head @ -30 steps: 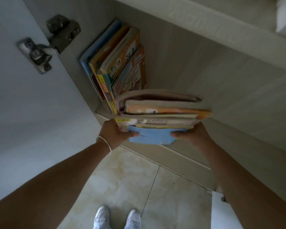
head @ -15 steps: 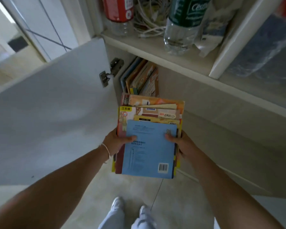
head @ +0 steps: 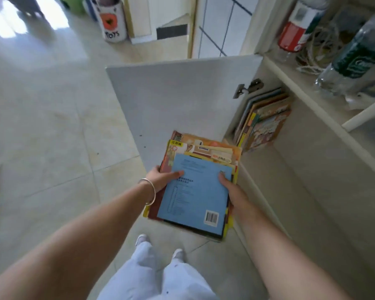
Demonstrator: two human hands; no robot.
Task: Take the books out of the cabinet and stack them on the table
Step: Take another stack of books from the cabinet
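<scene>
Book stack (head: 195, 187) (blue cover uppermost) is gripped at its sides by left hand (head: 160, 178) and right hand (head: 232, 191), thumbs on top.

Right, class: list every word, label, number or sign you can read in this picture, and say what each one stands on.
"TOYS": on the white bin on the floor.
"江苏版": on a yellow tag on a book in the held stack.
Blue book on top: printed lines and barcode digits too small to read.
Green-labelled bottle: white lettering cut off and blurred.
Red-labelled bottle: unreadable.
Books in the cabinet: cover print blurred.
</scene>
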